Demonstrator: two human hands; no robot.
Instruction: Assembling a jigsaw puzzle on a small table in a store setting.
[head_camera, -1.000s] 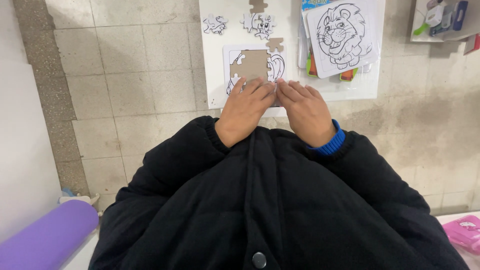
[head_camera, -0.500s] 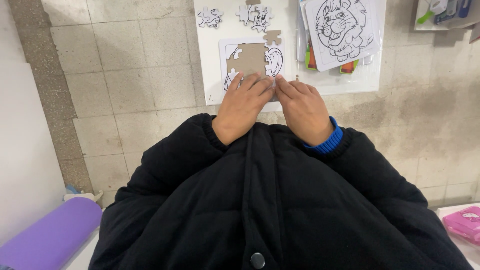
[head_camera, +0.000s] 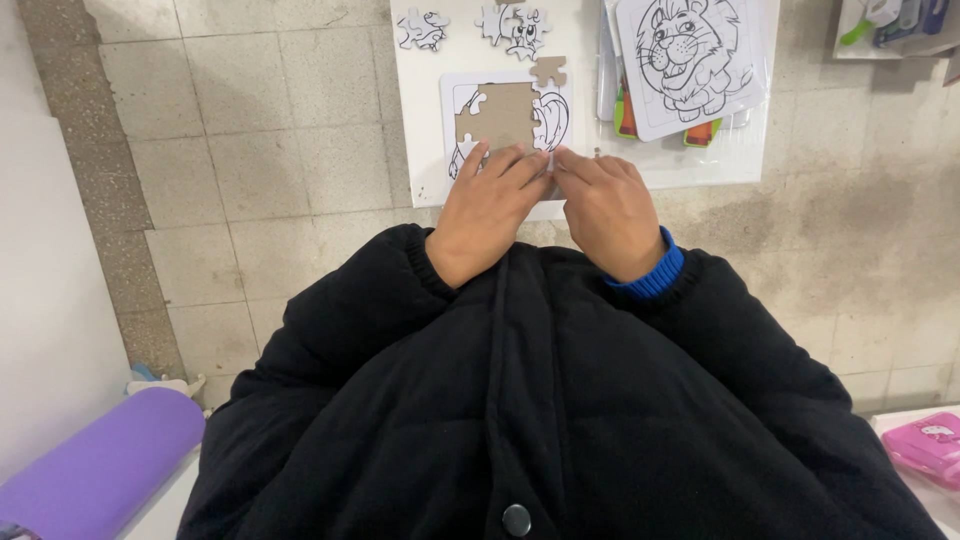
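A small jigsaw tray (head_camera: 505, 115) with a line drawing and a bare brown cardboard middle lies on a white board (head_camera: 420, 100) on the tiled floor. My left hand (head_camera: 490, 205) and my right hand (head_camera: 608, 205) rest side by side on the tray's near edge, fingertips pressing down on the pieces there. Whether a piece sits under the fingers is hidden. One loose brown piece (head_camera: 548, 70) lies at the tray's far right corner. Two loose printed pieces (head_camera: 420, 28) (head_camera: 515, 22) lie farther up the board.
A lion colouring card (head_camera: 690, 55) lies over coloured items at the board's right. A purple roll (head_camera: 95, 465) lies at the lower left, a pink case (head_camera: 925, 445) at the lower right, and a packet (head_camera: 890, 25) at the top right. My black jacket fills the foreground.
The view has shifted slightly, so the board sits a little higher in the picture. Both hands stay on the tray's near edge, with the fingers drawn closer together.
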